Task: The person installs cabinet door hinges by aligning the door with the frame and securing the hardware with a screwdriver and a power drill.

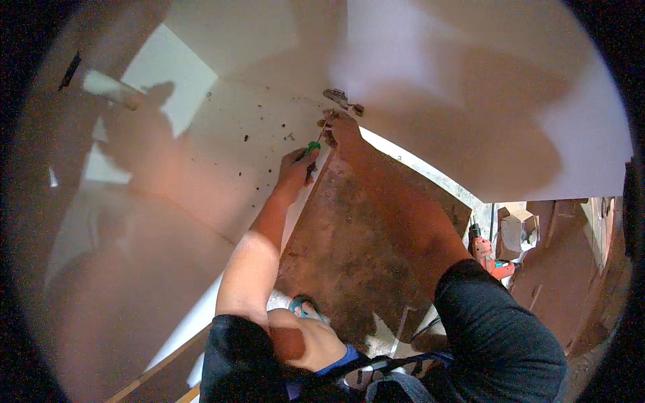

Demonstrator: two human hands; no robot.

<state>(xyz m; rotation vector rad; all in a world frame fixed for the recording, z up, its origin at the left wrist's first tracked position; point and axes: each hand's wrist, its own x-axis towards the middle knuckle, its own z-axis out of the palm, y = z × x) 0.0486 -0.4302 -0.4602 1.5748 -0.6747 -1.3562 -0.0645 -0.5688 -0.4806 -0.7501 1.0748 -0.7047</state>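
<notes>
My left hand (295, 171) is closed round the green and dark handle of a screwdriver (314, 147). The thin shaft points up and away toward my right hand (342, 131). That hand is at the edge of a pale panel (383, 142), its fingers bent in close by the shaft's far end. What they pinch, if anything, is too small to make out. Just beyond them a dark metal piece, shaped like a cabinet hinge (338, 99), is against the pale surface.
Small dark bits (246, 138) lie scattered over the pale board (228, 161) at left. A red and black power drill (485, 252) and an opened cardboard box (517, 232) are at right. Below my arms is a stained brown floor (349, 228); a sandalled foot (306, 307) stands there.
</notes>
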